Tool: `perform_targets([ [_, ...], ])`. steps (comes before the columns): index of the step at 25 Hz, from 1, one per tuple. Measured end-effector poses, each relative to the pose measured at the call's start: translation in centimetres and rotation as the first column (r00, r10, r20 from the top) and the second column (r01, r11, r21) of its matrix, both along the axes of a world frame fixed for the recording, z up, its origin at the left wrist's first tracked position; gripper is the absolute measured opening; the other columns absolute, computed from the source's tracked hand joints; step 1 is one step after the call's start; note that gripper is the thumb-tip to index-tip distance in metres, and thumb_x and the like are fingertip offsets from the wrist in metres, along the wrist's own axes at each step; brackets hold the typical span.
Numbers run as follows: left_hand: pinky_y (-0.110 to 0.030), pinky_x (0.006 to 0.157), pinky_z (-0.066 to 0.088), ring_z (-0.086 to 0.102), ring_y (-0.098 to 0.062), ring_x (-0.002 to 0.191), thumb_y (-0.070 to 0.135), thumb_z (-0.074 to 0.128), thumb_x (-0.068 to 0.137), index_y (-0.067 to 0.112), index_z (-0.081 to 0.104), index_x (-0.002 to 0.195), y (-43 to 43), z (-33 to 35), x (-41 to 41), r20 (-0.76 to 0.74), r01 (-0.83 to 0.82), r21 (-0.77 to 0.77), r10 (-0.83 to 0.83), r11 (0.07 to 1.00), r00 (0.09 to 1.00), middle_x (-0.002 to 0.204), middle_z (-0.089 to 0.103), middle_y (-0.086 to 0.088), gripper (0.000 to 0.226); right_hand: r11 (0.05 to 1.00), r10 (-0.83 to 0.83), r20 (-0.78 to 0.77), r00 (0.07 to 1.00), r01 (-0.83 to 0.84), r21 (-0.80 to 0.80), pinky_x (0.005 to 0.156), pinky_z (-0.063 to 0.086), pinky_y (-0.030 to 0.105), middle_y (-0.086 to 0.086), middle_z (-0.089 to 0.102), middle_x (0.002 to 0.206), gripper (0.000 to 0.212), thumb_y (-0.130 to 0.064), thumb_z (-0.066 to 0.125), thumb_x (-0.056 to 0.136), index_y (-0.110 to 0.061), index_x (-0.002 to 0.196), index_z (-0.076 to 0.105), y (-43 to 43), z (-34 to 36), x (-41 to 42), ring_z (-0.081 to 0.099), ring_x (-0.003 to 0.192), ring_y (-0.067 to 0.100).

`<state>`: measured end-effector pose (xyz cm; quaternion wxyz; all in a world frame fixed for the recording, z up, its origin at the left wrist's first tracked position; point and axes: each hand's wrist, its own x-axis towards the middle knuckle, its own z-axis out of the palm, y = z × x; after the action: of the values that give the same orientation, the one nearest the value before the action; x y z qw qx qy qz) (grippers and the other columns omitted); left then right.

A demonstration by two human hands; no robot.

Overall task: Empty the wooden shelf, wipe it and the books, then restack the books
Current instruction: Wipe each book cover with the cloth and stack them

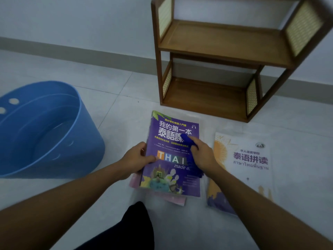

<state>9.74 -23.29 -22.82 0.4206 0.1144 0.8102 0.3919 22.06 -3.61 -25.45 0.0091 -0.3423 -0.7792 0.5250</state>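
Three books (241, 159), left hand (137, 159) holds purple book (171, 179), right hand (203, 156) holds cloth (186, 139)

We're on the tiled floor (111, 105); blue tub (86, 127) left, wooden shelf (216, 42) by the wall (72, 20); pink book (134, 181) and white book (252, 177) before it.

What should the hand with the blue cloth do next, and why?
Probably drag the blue cloth down the cover of the purple Thai book. The right hand holds it on the cover's right side, and the left hand grips the book's left edge, steadying it.
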Motion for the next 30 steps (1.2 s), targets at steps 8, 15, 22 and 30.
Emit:
perform_targets([
  [8, -0.028, 0.07, 0.058, 0.072, -0.016, 0.088, 0.028, 0.066, 0.086, 0.025, 0.046, 0.091, 3.1, 9.0, 1.0, -0.195, 0.168, 0.171, -0.134, 0.971, 0.972, 0.107, 0.068, 0.002, 0.021, 0.413, -0.515, 0.081, 0.853, 0.331, -0.849, 0.078, 0.055, 0.042, 0.017, 0.069, 0.102, 0.022, -0.016, 0.054, 0.096, -0.005, 0.113, 0.063, 1.9, 8.2, 0.7, 0.066, 0.089, 0.029],
  [15, -0.025, 0.064, 0.058, 0.07, -0.012, 0.082, 0.027, 0.065, 0.088, 0.027, 0.047, 0.091, 4.4, 21.2, 2.4, -0.644, 0.481, 0.065, -0.332, 0.874, 0.689, 0.096, 0.067, 0.004, 0.018, 0.507, -0.584, -0.09, 0.807, 0.276, -0.816, 0.075, 0.058, 0.046, 0.015, 0.067, 0.097, 0.027, -0.013, 0.052, 0.095, -0.006, 0.121, 0.056, 2.8, 22.8, -0.8, 0.068, 0.087, 0.028],
  [22, -0.02, 0.053, 0.046, 0.057, -0.01, 0.065, 0.021, 0.052, 0.093, 0.024, 0.046, 0.107, 8.9, 30.0, 8.0, -0.959, 0.591, -0.147, -0.259, 0.794, 0.11, 0.079, 0.058, 0.011, 0.015, 0.652, -0.573, -0.259, 0.778, 0.24, -0.719, 0.091, 0.049, 0.058, 0.014, 0.053, 0.121, 0.094, -0.041, 0.088, 0.056, -0.023, 0.133, 0.036, 4.2, 35.2, 2.7, 0.057, 0.102, 0.038],
  [30, -0.015, 0.052, 0.043, 0.055, -0.002, 0.064, 0.045, 0.05, 0.092, 0.032, 0.038, 0.114, 11.9, 29.1, 11.4, -0.907, 0.66, -0.249, -0.409, 0.709, 0.097, 0.094, 0.06, 0.008, 0.028, 0.723, -0.685, -0.415, 0.599, 0.482, -0.495, 0.068, 0.056, 0.045, 0.011, 0.058, 0.099, 0.05, 0.004, 0.059, 0.081, -0.017, 0.124, 0.045, 7.0, 34.9, 6.8, 0.061, 0.086, 0.029],
])
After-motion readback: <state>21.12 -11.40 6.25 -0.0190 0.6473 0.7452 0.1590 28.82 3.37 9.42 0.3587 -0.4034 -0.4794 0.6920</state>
